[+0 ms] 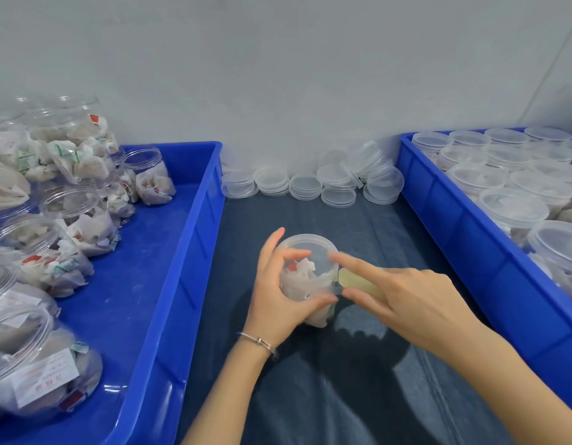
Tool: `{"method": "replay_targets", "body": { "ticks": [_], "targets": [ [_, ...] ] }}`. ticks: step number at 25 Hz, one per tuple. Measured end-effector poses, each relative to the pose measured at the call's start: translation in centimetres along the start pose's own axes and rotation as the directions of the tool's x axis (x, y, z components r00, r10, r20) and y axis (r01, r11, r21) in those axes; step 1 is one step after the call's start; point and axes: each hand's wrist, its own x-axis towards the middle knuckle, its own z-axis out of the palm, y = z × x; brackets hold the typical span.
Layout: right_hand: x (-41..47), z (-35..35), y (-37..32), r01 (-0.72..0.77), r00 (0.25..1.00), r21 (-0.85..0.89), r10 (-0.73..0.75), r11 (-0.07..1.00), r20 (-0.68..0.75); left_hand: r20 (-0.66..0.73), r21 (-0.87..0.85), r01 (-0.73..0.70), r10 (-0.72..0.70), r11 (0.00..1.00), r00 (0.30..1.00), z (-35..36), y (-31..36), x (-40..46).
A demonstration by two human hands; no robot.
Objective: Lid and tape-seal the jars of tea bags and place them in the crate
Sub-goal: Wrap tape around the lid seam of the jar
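Two bare forearms are seen reaching in over the dark-covered bench (310, 396), a thin bracelet (259, 342) being worn on the left wrist. Far to the left of the hands, a blue crate (169, 284) is filled with unlidded clear jars of tea bags (53, 252), most lying tilted or on their sides. At the centre, a lidded jar of tea bags (305, 274) is gripped by the left hand (278, 284), whose fingers and thumb are curled round its side; the jar is tipped toward the camera. Just right of it, a strip of yellowish tape (358, 282) is pinched by the right hand (406, 293) against the jar below the lid rim, with the index finger stretched onto the lid edge. Beyond the hands, stacks of clear lids (310, 183) are lined up against the wall. Well to the right of the hands, a second blue crate (470, 245) is packed with upright lidded jars (515, 207).
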Motion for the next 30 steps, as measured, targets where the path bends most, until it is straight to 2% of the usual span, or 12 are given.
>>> {"method": "replay_targets", "body": {
  "ticks": [3,6,8,12,15,20,26,30],
  "targets": [
    [-0.4,-1.4,1.7,-0.009,1.000,0.004,0.009,1.000,-0.023,-0.063,-0.021,0.012,-0.013,1.000,0.998,0.0,-0.3,0.9],
    [-0.8,-2.9,3.9,0.024,0.991,-0.010,-0.022,1.000,0.135,-0.035,-0.026,0.026,-0.027,0.999,0.999,-0.8,-1.1,1.2],
    [-1.0,-3.2,5.2,0.012,0.983,-0.037,-0.005,0.999,0.185,-0.023,-0.035,0.033,-0.034,0.999,0.999,-0.9,-1.1,1.2],
    [-0.5,-2.9,7.2,-0.085,0.985,-0.099,0.098,0.991,0.141,-0.015,-0.066,0.031,-0.032,0.997,0.999,-1.0,-1.0,1.2],
    [1.3,-2.4,7.3,-0.160,0.981,-0.041,0.163,0.986,0.102,0.014,-0.083,0.027,-0.026,0.996,1.000,-1.3,-1.0,1.3],
    [5.2,-0.4,6.4,-0.199,0.980,0.017,0.199,0.980,0.005,0.052,-0.098,0.022,-0.017,0.995,0.999,-1.7,-1.3,1.4],
    [8.8,1.5,3.9,-0.154,0.988,0.117,0.151,0.981,0.040,0.120,-0.144,0.020,-0.003,0.989,0.993,-2.0,-1.8,1.7],
    [9.9,1.7,2.2,-0.054,0.997,0.132,0.047,0.990,0.059,0.218,-0.129,0.067,-0.037,0.989,0.975,-3.1,-1.4,2.4]
  ]
}}
